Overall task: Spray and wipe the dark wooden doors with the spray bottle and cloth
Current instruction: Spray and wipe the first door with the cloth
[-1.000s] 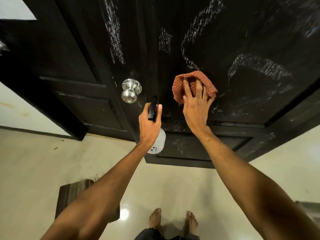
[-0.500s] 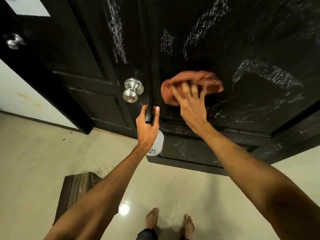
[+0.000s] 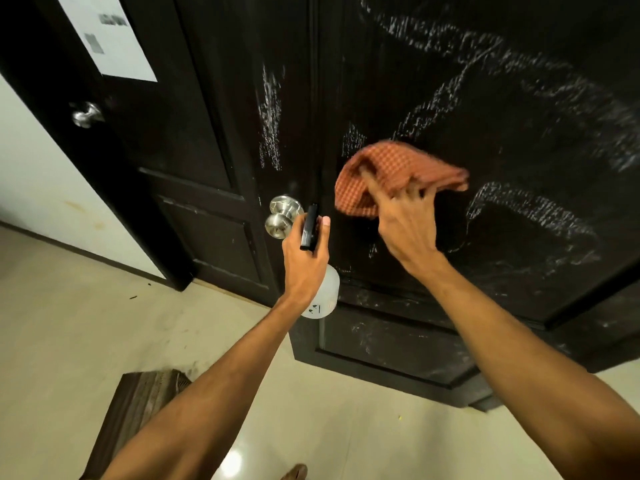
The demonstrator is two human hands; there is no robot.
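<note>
Two dark wooden doors fill the view; the right door (image 3: 519,254) carries white chalky streaks, and the left door (image 3: 214,133) has one streak near its edge. My right hand (image 3: 405,223) presses an orange checked cloth (image 3: 391,174) against the right door, fingers spread over the cloth's lower part. My left hand (image 3: 304,258) grips a white spray bottle (image 3: 323,296) with a black trigger head, held just in front of the gap between the doors, below the cloth.
A silver round knob (image 3: 282,216) sticks out of the left door right beside my left hand. A second knob (image 3: 85,114) and a white paper sheet (image 3: 110,36) are on a door farther left. A brown mat (image 3: 138,414) lies on the pale tiled floor.
My right hand slid the cloth leftward and a little up across the right door, and the cloth spread wider. The view tilted upward. My left hand kept holding the bottle in the same spot.
</note>
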